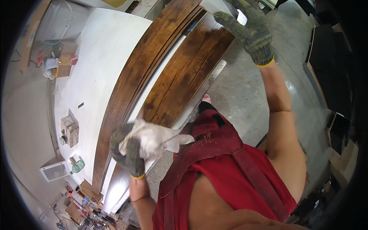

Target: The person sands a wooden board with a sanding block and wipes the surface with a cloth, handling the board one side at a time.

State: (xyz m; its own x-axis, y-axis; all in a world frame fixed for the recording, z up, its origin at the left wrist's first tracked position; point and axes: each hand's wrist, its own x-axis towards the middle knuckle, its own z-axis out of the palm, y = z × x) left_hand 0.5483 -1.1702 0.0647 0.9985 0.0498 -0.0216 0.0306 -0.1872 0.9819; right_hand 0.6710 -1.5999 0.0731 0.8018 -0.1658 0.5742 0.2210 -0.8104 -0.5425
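My left hand (128,151), in a dark green knitted glove, closes on a crumpled white cloth (151,140) above the near end of a brown wood-grain board (184,73). At the board's far end is my right hand (253,36), gloved the same way. Its fingers are wrapped round a pale grey-white block-shaped thing (219,7), whose kind I cannot make out. Shiny patches show at both ends of the board. Beside it on the left lie several similar long brown boards (143,53), close together.
A white worktable (101,46) carries a marbled block (70,130), a green bottle (78,165) and a small carton (65,69). Assorted clutter (86,211) fills the lower left. Dark panels (326,65) stand on the right, beyond the grey floor (245,92).
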